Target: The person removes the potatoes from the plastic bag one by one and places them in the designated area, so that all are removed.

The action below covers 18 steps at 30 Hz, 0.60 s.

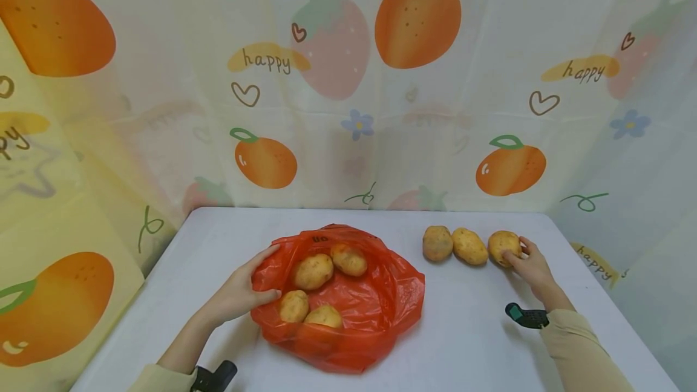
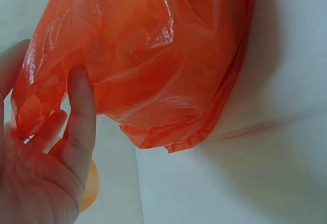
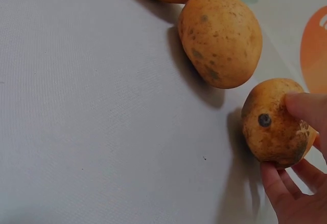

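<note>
The brown handwritten-style word "happy" is printed on the pale fruit-patterned hanging cloth, over a yellow-orange oval patch left of centre, a second oval patch at upper right and a slanted patch at lower right. Only "ppy" is shown at the left edge. Small dark lettering on the red translucent plastic bag cannot be read with certainty.

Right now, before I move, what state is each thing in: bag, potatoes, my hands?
Red, thin plastic bag: open at the top, crumpled.
Four rounded, yellow-brown potatoes: unpeeled, showing inside the bag.
Two rounded, yellow-brown potatoes: unpeeled, lying loose on the white table.
Rightmost yellow-brown, dark-spotted potato: unpeeled, gripped; whether lifted is unclear.
Left hand: holding the bag's left edge.
Right hand: gripping the rightmost potato.
</note>
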### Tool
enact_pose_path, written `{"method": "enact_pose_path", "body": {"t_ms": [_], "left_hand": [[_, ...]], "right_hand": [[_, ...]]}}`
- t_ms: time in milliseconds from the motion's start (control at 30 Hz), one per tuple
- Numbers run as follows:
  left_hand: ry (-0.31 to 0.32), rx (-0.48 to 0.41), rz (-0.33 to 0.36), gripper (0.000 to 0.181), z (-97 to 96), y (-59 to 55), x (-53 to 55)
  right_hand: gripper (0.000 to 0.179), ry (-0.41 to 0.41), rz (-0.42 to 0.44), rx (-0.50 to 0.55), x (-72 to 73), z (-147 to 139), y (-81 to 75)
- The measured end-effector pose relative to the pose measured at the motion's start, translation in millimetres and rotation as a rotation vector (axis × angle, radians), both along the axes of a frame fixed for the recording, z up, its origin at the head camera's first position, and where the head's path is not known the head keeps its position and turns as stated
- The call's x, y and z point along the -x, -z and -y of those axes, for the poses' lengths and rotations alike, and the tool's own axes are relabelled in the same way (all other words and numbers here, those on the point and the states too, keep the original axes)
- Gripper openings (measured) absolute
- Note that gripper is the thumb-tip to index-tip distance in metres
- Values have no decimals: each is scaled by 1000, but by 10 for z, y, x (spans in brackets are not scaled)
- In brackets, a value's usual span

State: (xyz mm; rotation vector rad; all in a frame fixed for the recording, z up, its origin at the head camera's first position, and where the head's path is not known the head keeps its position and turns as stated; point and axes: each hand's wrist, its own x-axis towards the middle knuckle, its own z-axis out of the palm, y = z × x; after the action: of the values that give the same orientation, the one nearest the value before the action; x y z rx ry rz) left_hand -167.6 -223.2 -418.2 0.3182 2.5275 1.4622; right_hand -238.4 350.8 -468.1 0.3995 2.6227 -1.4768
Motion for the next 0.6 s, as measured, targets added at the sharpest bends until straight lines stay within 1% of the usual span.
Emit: {"method": "enact_pose_path", "body": {"t_ms": [267, 500, 600], "left_hand": [[-24, -4, 13, 81, -4, 10, 10], [-22, 2, 6, 81, -8, 7, -1], [-11, 6, -1, 80, 0, 5, -7]], "right_hand": [[84, 27, -31, 16, 26, 14, 57], [80, 20, -59, 15, 24, 55, 62], [79, 15, -59, 14, 21, 66, 55]]}}
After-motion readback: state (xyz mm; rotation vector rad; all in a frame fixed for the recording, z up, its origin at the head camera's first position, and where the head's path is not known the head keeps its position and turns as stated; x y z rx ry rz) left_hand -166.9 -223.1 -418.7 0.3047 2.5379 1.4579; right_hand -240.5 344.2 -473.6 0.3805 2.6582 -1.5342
